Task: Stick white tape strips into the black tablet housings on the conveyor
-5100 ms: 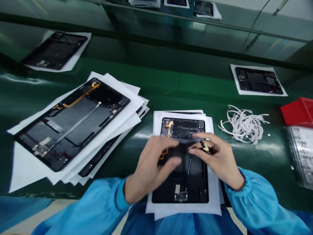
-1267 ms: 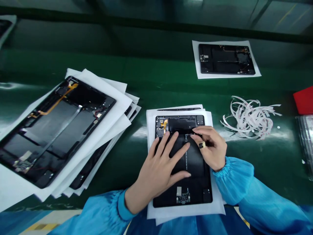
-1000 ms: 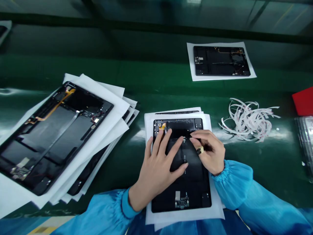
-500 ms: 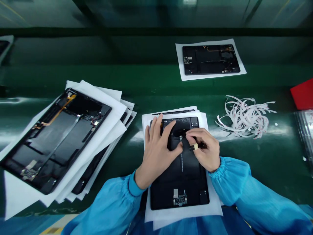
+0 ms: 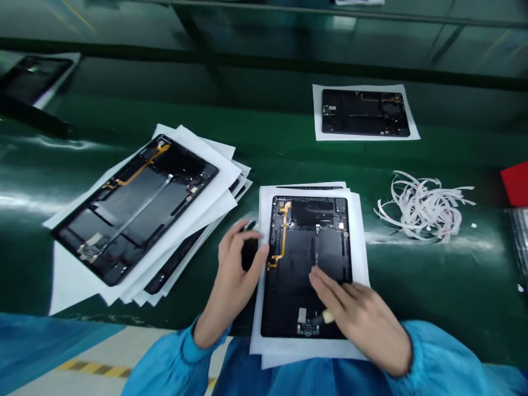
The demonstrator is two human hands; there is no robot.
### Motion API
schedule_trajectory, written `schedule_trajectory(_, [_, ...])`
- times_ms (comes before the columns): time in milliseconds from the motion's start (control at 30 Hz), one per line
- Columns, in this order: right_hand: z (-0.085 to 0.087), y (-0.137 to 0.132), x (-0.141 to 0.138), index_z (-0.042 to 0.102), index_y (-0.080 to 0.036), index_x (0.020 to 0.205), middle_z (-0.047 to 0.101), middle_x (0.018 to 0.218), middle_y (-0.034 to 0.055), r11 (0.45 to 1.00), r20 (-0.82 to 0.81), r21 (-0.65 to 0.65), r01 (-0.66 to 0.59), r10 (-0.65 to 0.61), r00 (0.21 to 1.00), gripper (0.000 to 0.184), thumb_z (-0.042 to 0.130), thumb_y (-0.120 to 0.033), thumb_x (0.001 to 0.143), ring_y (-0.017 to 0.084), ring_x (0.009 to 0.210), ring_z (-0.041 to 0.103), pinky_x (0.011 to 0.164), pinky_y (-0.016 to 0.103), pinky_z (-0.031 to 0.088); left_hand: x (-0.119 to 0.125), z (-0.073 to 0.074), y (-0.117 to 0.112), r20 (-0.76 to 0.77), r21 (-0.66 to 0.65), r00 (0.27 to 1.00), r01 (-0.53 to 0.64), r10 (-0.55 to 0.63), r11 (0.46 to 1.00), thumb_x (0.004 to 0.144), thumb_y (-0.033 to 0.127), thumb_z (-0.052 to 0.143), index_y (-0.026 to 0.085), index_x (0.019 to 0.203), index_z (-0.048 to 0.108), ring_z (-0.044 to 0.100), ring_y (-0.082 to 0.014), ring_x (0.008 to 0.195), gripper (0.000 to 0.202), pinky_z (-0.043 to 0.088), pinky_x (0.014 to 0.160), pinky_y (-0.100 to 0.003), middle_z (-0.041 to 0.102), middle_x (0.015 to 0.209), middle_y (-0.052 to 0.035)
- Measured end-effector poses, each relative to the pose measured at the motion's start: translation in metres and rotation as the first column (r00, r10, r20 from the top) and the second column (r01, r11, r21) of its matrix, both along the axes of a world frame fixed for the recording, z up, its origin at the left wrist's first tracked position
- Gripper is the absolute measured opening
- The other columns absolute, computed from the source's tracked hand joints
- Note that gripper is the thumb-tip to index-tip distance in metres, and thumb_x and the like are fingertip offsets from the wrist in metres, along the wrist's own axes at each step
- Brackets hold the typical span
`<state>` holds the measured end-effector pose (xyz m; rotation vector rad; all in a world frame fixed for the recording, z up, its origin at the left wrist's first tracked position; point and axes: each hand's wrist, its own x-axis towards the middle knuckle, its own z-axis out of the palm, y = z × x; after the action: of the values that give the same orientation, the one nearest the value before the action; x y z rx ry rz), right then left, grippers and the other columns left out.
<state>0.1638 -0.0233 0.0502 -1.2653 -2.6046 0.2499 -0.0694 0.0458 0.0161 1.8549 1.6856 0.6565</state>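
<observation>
Tablet housing [image 5: 307, 247] lies flat on a small pile of white paper [image 5: 358, 247], orange flex cable [image 5: 283, 236] showing. Right hand [image 5: 358, 319] rests its fingers on the lower part, pinching a little cream nub [image 5: 328, 316]. Left hand [image 5: 235, 269] is loosely curled, empty, right by the left edge. Off right: pale strips [image 5: 421, 206], then a red bin [image 5: 515, 184], inside not visible. Off left: stack of housings [image 5: 136, 209] on paper.
</observation>
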Motion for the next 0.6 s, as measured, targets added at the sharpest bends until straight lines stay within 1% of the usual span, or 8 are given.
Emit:
schedule_trajectory(67, [0.002,-0.014,0.001,0.062,-0.002,0.124,0.064,0.130,0.0190,0.998,0.071,0.002,-0.067,0.067,0.995,0.050,0.033,0.005,0.084,0.021,0.063,0.072,0.051,0.035,0.058,-0.011,-0.004,-0.020,-0.111,-0.030,0.993,0.040,-0.043,0.999,0.099,0.037,0.048,0.024,0.102,0.056,0.036,-0.0342,0.139,0.015,0.032,0.109,-0.061,0.045,0.139,-0.0107])
schedule_trajectory(133, [-0.001,-0.020,0.007,0.062,-0.005,0.125,0.066,0.129,0.0173,0.998,0.018,-0.009,-0.064,0.065,0.998,0.049,0.033,0.001,0.086,0.021,0.070,0.074,0.056,0.034,0.060,-0.013,-0.008,-0.035,-0.157,-0.021,0.985,0.075,-0.078,0.997,0.100,0.033,0.045,0.024,0.098,0.057,0.033,-0.0350,0.140,0.015,0.033,0.108,-0.062,0.045,0.138,-0.0111])
schedule_trajectory(200, [-0.008,-0.020,0.017,0.057,-0.009,0.133,0.066,0.129,0.0155,0.999,-0.063,-0.009,0.039,-0.039,0.997,0.051,0.032,-0.001,0.089,0.021,0.081,0.075,0.064,0.033,0.063,-0.011,-0.010,-0.042,-0.164,0.015,0.983,0.089,-0.086,0.996,0.101,0.030,0.044,0.023,0.096,0.056,0.039,-0.0334,0.135,0.016,0.039,0.104,-0.057,0.048,0.134,-0.0115])
schedule_trajectory(300, [-0.025,-0.015,0.030,0.042,-0.015,0.147,0.064,0.132,0.0157,0.975,-0.129,0.010,0.222,-0.219,0.967,0.055,0.034,-0.004,0.094,0.022,0.090,0.075,0.074,0.034,0.064,-0.005,-0.010,-0.041,-0.188,0.090,0.978,0.105,-0.086,0.990,0.101,0.029,0.043,0.022,0.092,0.056,0.054,-0.0294,0.115,0.017,0.048,0.092,-0.050,0.054,0.120,-0.0111])
schedule_trajectory(367, [-0.036,-0.013,0.033,0.032,-0.017,0.153,0.061,0.136,0.0167,0.968,-0.156,0.013,0.249,-0.244,0.957,0.058,0.037,-0.006,0.096,0.023,0.091,0.076,0.076,0.034,0.064,-0.002,-0.003,-0.038,-0.155,0.109,0.983,0.116,-0.099,0.987,0.101,0.028,0.043,0.022,0.091,0.055,0.058,-0.0267,0.107,0.017,0.051,0.089,-0.045,0.056,0.114,-0.0105])
schedule_trajectory(467, [-0.047,-0.016,0.031,0.022,-0.021,0.157,0.055,0.141,0.0159,0.972,-0.210,-0.009,0.234,-0.231,0.950,0.064,0.037,-0.006,0.097,0.024,0.095,0.075,0.078,0.032,0.064,0.005,0.017,-0.041,0.024,0.053,0.994,0.104,-0.106,0.993,0.102,0.027,0.040,0.023,0.087,0.052,0.057,-0.0246,0.116,0.019,0.054,0.089,-0.037,0.057,0.115,-0.0105])
schedule_trajectory(533, [-0.050,-0.018,0.030,0.019,-0.024,0.158,0.053,0.142,0.0139,0.972,-0.261,-0.024,0.236,-0.234,0.937,0.068,0.036,-0.005,0.095,0.025,0.100,0.074,0.079,0.032,0.064,0.014,0.032,-0.049,0.151,-0.011,0.979,0.142,-0.139,0.990,0.102,0.029,0.041,0.024,0.091,0.050,0.058,-0.0233,0.119,0.015,0.056,0.087,-0.032,0.058,0.118,-0.0109])
schedule_trajectory(600, [-0.051,-0.019,0.032,0.017,-0.029,0.158,0.053,0.142,0.0106,0.969,-0.319,-0.037,0.242,-0.241,0.917,0.072,0.037,-0.006,0.093,0.027,0.101,0.072,0.077,0.031,0.065,0.025,0.043,-0.056,0.205,-0.052,0.964,0.180,-0.166,0.982,0.101,0.032,0.041,0.025,0.098,0.048,0.065,-0.0205,0.104,0.010,0.059,0.077,-0.027,0.062,0.108,-0.0090])
